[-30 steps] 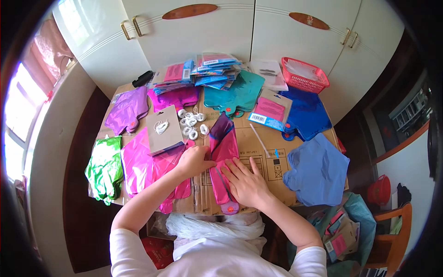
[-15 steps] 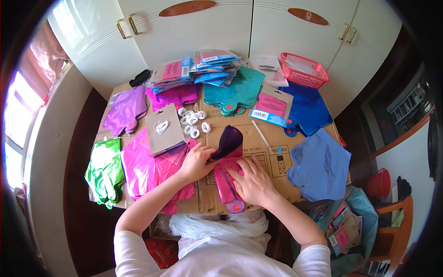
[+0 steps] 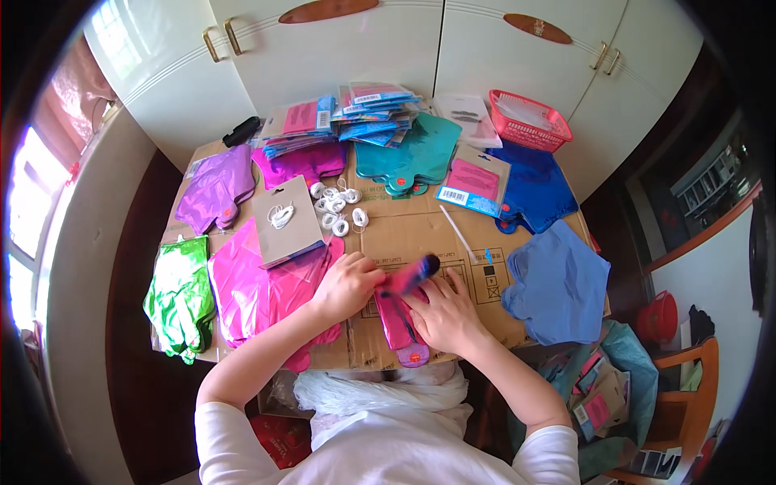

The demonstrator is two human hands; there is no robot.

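Note:
At the near middle of the table lies a narrow folded foil balloon (image 3: 391, 320), bright pink with a dark stripe and a lilac tab bearing an orange dot. My left hand (image 3: 349, 286) is closed on its upper left part, fingertips pinched together. A dark pink and navy fold of foil, smeared by motion, stands up between my hands. My right hand (image 3: 446, 315) lies over the right side with its fingers stretched out, pressing the foil down. Left of my left hand are pink foil balloons (image 3: 242, 299), partly under a grey card package (image 3: 289, 222).
Coils of white string (image 3: 333, 206) and a white straw (image 3: 457, 232) lie beyond my hands. Flat balloons in green (image 3: 179, 295), purple (image 3: 214, 190), teal (image 3: 411, 153) and blue (image 3: 558, 279) surround them. Stacked packages (image 3: 376, 113) and a pink basket (image 3: 530, 121) stand at the back.
The dark upper end of the foil has come down and to the right, over the folded strip. My left hand stays closed on the foil; my right hand has barely moved.

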